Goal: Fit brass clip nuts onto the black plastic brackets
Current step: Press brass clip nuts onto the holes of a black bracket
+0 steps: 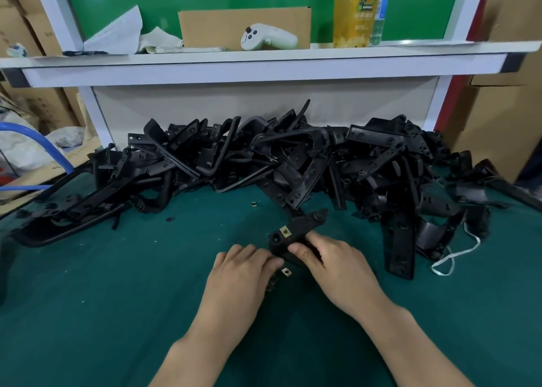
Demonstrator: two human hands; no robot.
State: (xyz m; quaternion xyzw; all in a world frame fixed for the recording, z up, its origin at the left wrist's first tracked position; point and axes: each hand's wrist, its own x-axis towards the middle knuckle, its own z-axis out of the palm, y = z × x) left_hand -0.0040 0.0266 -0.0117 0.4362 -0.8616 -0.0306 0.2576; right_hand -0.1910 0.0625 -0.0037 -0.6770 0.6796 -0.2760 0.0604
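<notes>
My right hand point(331, 262) grips a black plastic bracket point(302, 228) just above the green mat. One brass clip nut point(284, 232) sits fitted on the bracket's near end. My left hand point(243, 266) lies palm down beside it, its fingertips curled against the bracket's lower edge. A loose brass clip nut point(286, 272) lies on the mat between the two hands, and more brass pieces point(271, 284) peek out from under my left hand. Another small clip nut point(254, 203) lies farther back on the mat.
A long heap of black brackets point(264, 158) runs across the back of the green mat point(117, 298). A flat black bracket point(401, 246) and a white cord point(451, 257) lie to the right. Above is a white shelf point(264, 61) with a controller, cardboard and bottles.
</notes>
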